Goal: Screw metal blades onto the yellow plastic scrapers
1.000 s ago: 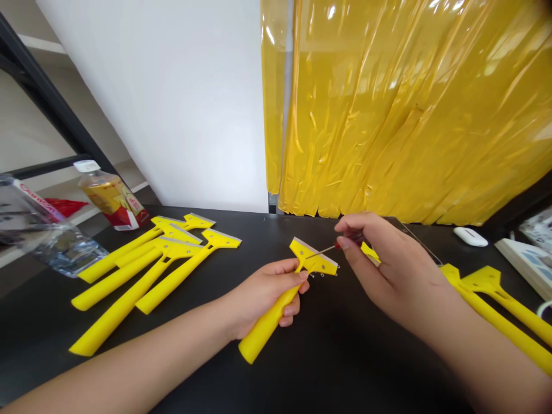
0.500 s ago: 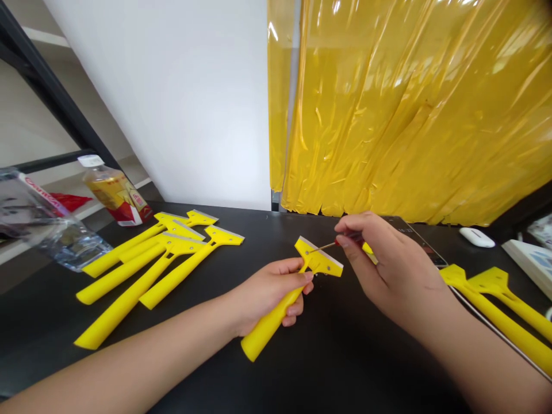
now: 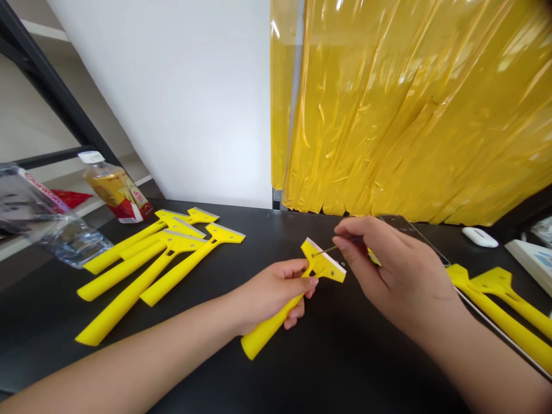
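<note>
My left hand (image 3: 280, 290) is closed around the neck of a yellow scraper (image 3: 268, 332), whose wide head points up and to the right. A metal blade edge runs along that head, and two screws show on its face. Between the thumb and fingers of my right hand (image 3: 388, 259) is a thin screwdriver (image 3: 326, 250); its handle is mostly hidden by the hand. The shaft's tip meets the head at the upper left screw (image 3: 313, 255). Small ring-like pieces (image 3: 342, 264) lie on the table just behind the head.
Several yellow scrapers (image 3: 190, 264) with blades lie at left, beside a drink bottle (image 3: 116, 187) and clear plastic packaging (image 3: 73, 230). On the right are more yellow scraper handles (image 3: 495, 293), a phone (image 3: 407, 227) and a white earbud case (image 3: 479, 237). Yellow plastic curtain (image 3: 388, 115) hangs behind the black table.
The held scraper's head has turned slightly and shifted a little to the right. My right hand's fingers have rolled a little on the screwdriver, whose tip stays at the same screw.
</note>
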`<action>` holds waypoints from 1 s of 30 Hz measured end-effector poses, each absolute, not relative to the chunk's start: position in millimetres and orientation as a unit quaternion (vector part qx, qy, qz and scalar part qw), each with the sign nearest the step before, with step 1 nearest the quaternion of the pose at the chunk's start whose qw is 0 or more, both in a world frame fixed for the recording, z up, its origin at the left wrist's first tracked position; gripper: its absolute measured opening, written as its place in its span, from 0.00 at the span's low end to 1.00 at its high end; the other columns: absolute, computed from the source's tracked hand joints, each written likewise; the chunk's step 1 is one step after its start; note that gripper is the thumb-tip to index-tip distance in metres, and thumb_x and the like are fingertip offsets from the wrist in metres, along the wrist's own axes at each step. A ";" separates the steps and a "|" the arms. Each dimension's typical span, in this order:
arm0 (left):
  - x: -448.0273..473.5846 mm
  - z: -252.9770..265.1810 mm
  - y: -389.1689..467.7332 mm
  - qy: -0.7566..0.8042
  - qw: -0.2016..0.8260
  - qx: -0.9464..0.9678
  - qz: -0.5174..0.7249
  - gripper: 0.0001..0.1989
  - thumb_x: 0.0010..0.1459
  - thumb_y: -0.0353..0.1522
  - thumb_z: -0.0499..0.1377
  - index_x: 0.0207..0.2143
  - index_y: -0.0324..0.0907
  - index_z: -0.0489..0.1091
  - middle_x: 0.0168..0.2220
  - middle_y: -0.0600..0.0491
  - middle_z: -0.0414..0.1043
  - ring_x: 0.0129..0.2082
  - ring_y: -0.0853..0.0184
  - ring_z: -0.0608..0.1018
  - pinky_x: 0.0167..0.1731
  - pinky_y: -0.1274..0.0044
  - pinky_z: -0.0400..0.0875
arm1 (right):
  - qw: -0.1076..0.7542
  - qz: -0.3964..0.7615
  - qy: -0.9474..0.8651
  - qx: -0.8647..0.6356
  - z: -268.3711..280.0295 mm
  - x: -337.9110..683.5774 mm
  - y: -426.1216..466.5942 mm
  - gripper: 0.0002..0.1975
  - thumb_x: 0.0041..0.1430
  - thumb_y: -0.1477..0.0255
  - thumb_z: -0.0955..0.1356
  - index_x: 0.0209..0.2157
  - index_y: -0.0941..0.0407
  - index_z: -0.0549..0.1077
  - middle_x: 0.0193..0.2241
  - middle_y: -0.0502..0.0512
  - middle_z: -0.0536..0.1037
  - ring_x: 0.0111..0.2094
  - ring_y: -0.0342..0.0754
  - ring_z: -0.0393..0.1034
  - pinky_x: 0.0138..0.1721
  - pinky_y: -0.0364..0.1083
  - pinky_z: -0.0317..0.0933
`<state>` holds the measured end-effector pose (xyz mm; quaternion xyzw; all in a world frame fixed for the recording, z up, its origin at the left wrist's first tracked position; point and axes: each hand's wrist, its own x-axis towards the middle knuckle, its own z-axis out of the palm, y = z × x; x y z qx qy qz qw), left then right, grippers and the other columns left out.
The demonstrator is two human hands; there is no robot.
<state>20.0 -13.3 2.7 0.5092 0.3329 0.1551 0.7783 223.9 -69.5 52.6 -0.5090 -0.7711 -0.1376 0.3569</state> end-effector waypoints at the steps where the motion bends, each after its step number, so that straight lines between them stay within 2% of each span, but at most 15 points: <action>1: 20.1 2.6 -13.4 0.332 0.779 0.509 0.155 0.10 0.64 0.38 0.63 0.40 0.44 0.66 0.32 0.60 0.63 0.18 0.78 0.65 0.18 0.80 0.61 | 0.351 -0.145 -0.765 -0.521 52.6 223.9 -70.1 0.04 0.73 0.68 0.66 0.46 0.51 0.70 0.37 0.49 0.81 0.35 0.46 0.77 0.38 0.44 0.65; 3: 20.1 2.6 -13.7 0.331 0.780 0.509 0.152 0.10 0.64 0.38 0.63 0.40 0.44 0.66 0.33 0.60 0.64 0.18 0.78 0.65 0.18 0.80 0.61 | 0.336 -0.155 -0.747 -0.552 52.7 224.4 -71.3 0.06 0.73 0.65 0.65 0.45 0.51 0.71 0.30 0.48 0.79 0.27 0.46 0.74 0.30 0.46 0.61; 5: 19.8 2.9 -13.5 0.332 0.782 0.507 0.147 0.10 0.65 0.38 0.63 0.40 0.44 0.65 0.33 0.59 0.63 0.18 0.78 0.65 0.18 0.80 0.61 | 0.317 -0.137 -0.747 -0.568 53.1 224.8 -72.6 0.06 0.74 0.66 0.63 0.45 0.51 0.70 0.27 0.48 0.78 0.24 0.47 0.72 0.26 0.46 0.57; 9: 17.7 3.5 -10.5 0.333 0.796 0.482 0.153 0.11 0.65 0.39 0.63 0.39 0.44 0.65 0.35 0.58 0.64 0.18 0.79 0.64 0.18 0.81 0.57 | 0.265 -0.074 -0.811 -0.516 54.3 225.1 -74.5 0.08 0.73 0.74 0.60 0.49 0.52 0.67 0.40 0.55 0.80 0.39 0.51 0.76 0.36 0.48 0.63; 13: 15.0 3.4 -6.9 0.307 0.810 0.483 0.128 0.12 0.64 0.39 0.64 0.38 0.43 0.64 0.34 0.58 0.65 0.18 0.80 0.63 0.18 0.80 0.56 | 0.272 -0.095 -0.793 -0.537 54.0 228.0 -73.8 0.07 0.72 0.69 0.63 0.49 0.51 0.69 0.37 0.52 0.80 0.35 0.51 0.75 0.38 0.51 0.64; 17: 14.5 4.7 -6.4 0.304 0.809 0.491 0.107 0.14 0.64 0.39 0.65 0.35 0.44 0.62 0.32 0.59 0.64 0.17 0.79 0.63 0.18 0.80 0.56 | 0.312 -0.047 -0.776 -0.546 52.2 232.4 -73.8 0.11 0.71 0.70 0.64 0.53 0.50 0.69 0.46 0.53 0.80 0.43 0.50 0.76 0.43 0.49 0.66; 21: 14.8 6.4 -6.5 0.304 0.811 0.488 0.106 0.14 0.64 0.40 0.65 0.36 0.44 0.63 0.33 0.59 0.64 0.17 0.80 0.63 0.18 0.80 0.56 | 0.307 -0.028 -0.750 -0.586 52.3 233.8 -74.4 0.08 0.71 0.66 0.64 0.50 0.48 0.70 0.36 0.48 0.80 0.32 0.47 0.74 0.35 0.48 0.65; 24: 14.9 6.6 -6.4 0.306 0.810 0.488 0.108 0.14 0.64 0.40 0.65 0.36 0.44 0.63 0.33 0.59 0.64 0.17 0.80 0.63 0.18 0.80 0.56 | 0.323 -0.011 -0.748 -0.580 53.5 233.2 -73.8 0.10 0.70 0.67 0.65 0.52 0.47 0.69 0.39 0.49 0.80 0.35 0.47 0.76 0.36 0.47 0.66; 27: 15.0 6.2 -6.3 0.307 0.811 0.486 0.112 0.14 0.64 0.40 0.65 0.36 0.44 0.63 0.33 0.59 0.65 0.17 0.80 0.64 0.18 0.80 0.56 | 0.303 -0.016 -0.741 -0.599 54.3 232.6 -74.3 0.07 0.70 0.64 0.65 0.48 0.47 0.71 0.34 0.48 0.80 0.29 0.46 0.73 0.31 0.46 0.64; 30: 15.1 6.1 -6.5 0.307 0.809 0.489 0.111 0.14 0.65 0.39 0.64 0.35 0.44 0.62 0.33 0.59 0.65 0.17 0.80 0.64 0.18 0.80 0.56 | 0.311 -0.012 -0.756 -0.576 54.6 232.9 -75.7 0.10 0.70 0.67 0.64 0.50 0.47 0.70 0.38 0.49 0.80 0.33 0.47 0.75 0.34 0.47 0.65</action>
